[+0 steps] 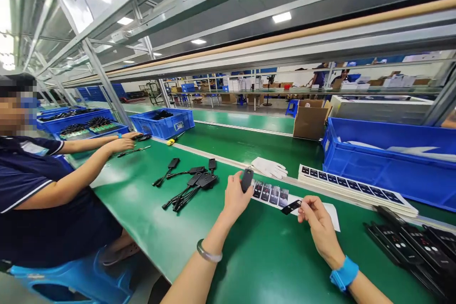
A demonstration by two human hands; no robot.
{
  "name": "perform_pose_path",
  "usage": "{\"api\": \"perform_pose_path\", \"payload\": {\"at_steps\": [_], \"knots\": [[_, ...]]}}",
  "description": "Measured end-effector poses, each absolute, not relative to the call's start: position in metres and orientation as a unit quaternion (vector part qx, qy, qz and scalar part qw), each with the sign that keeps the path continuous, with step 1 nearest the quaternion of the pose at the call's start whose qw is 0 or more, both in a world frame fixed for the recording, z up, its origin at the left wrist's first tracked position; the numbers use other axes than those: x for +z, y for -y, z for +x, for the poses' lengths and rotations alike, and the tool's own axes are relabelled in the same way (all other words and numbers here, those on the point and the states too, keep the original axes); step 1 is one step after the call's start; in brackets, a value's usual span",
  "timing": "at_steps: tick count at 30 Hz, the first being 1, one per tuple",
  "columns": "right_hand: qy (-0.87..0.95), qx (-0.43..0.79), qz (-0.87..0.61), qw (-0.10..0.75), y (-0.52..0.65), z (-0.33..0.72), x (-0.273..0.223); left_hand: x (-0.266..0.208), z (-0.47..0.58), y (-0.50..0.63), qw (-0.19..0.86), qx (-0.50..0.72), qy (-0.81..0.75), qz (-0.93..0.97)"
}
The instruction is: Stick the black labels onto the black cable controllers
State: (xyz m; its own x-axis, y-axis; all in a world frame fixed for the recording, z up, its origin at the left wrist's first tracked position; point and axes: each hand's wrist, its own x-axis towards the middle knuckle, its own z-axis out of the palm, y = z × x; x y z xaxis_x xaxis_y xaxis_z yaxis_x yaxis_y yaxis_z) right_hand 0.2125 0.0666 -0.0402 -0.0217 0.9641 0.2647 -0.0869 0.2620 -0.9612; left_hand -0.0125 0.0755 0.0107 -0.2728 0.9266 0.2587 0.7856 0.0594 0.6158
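Note:
My left hand (235, 195) grips a small black plastic device (247, 179), held upright above the green table. Between the thumb and fingers of my right hand (317, 221) is a black sticker (291, 207) with light markings, pinched at one end and tilted. Under and between my hands lies a white sheet (274, 194) with a row of dark stickers; its right part is bare backing. Several black devices with short cables (199, 180) lie loosely to the left. At the right edge sits a pile of black devices with stickers on their faces (402, 244).
A stack of sticker sheets (356, 190) and a white glove (269, 167) lie beyond my hands. Blue bins stand at right (384, 161) and far left (162, 122). A co-worker (46, 185) reaches over the table at left, near a yellow-handled tool (171, 141).

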Motion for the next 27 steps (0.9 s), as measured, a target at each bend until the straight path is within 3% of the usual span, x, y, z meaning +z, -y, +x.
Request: {"api": "perform_pose_path", "payload": {"at_steps": [4, 8, 27], "knots": [[0.521, 0.467, -0.393, 0.596, -0.069, 0.213, -0.037, 0.002, 0.025, -0.055, 0.457, 0.452, -0.542, 0.542], [0.518, 0.463, -0.403, 0.596, -0.068, 0.213, -0.031, -0.002, 0.047, -0.037, 0.653, 0.445, -0.433, 0.434], [0.572, 0.409, -0.438, 0.561, -0.054, 0.207, -0.017, -0.001, 0.05, -0.029, 0.743, 0.378, -0.366, 0.414]]}}
